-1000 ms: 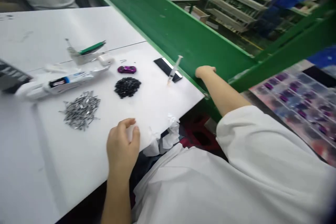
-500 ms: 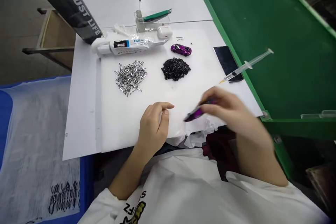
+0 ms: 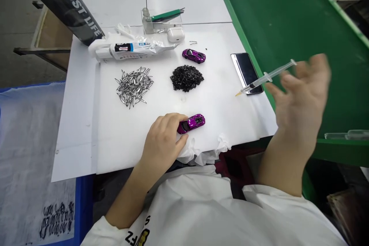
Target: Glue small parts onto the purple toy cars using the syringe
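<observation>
A purple toy car (image 3: 192,123) rests on the white mat, and my left hand (image 3: 162,140) grips its left end between thumb and fingers. My right hand (image 3: 301,92), blurred, is raised with its fingers apart beside the plunger end of a syringe (image 3: 266,78). Whether the fingers touch the plunger I cannot tell. The syringe leans across a phone (image 3: 247,73), its yellow tip pointing left. Farther back stands a second purple toy car (image 3: 194,55), behind a heap of small black pieces (image 3: 186,78). To the left lies a pile of thin, black-edged clear pieces (image 3: 134,86).
A white tube (image 3: 135,49), an earphone case (image 3: 175,34) and a clear holder with green tweezers (image 3: 166,15) line the back. A large black bottle (image 3: 77,4) leans at the left. Crumpled tissue (image 3: 206,155) hangs at the front edge. A green ledge (image 3: 288,19) borders the right.
The toy car went from my right hand to my left, which now grips it on the mat. My right hand moved right and up to the syringe, its fingers spreading.
</observation>
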The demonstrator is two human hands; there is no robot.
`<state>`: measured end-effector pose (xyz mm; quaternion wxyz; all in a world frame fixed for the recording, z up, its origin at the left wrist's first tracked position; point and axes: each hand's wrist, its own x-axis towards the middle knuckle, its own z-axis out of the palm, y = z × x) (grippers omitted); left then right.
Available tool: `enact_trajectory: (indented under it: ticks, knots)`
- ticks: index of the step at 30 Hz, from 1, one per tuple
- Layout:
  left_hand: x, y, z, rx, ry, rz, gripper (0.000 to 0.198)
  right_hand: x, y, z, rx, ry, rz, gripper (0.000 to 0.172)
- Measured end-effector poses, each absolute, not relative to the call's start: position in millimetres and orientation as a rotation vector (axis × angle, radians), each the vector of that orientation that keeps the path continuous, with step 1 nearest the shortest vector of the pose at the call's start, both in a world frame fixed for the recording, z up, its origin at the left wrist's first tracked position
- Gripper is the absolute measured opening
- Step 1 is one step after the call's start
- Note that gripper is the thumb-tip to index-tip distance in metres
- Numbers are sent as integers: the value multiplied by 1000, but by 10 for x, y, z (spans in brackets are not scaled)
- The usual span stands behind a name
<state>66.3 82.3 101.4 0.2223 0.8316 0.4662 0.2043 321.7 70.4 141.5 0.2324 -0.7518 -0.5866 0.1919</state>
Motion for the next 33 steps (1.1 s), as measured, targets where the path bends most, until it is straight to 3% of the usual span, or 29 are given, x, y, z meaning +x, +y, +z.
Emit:
enact_trajectory:
  ticks: [5, 9, 13, 15, 20, 23, 33]
  knots:
    - [633, 860, 989, 2225, 1259, 654, 24, 3240, 867, 1389, -2013, -1336, 631, 37]
    - [604, 842, 964, 2093, 1283, 693, 25, 3110, 904, 1417, -1654, -1053, 811, 35]
    - [611, 833, 934, 2044, 1282, 768, 20, 2732, 917, 1527, -1270, -1118, 709, 7]
    - [616, 836, 920, 2087, 1292, 798, 17, 2542, 969, 1572, -1082, -1247, 811, 7]
    - [616, 844, 914, 2178, 1288, 789, 16, 2419, 1076, 1473, -630, -1479, 1303, 44]
    - [615, 844, 913, 2190, 1294, 789, 17, 2482, 1054, 1338, -557, -1526, 1408, 47]
    - [624, 837, 892, 2194, 1306, 790, 18, 2464, 967, 1192, -576, -1501, 1297, 54]
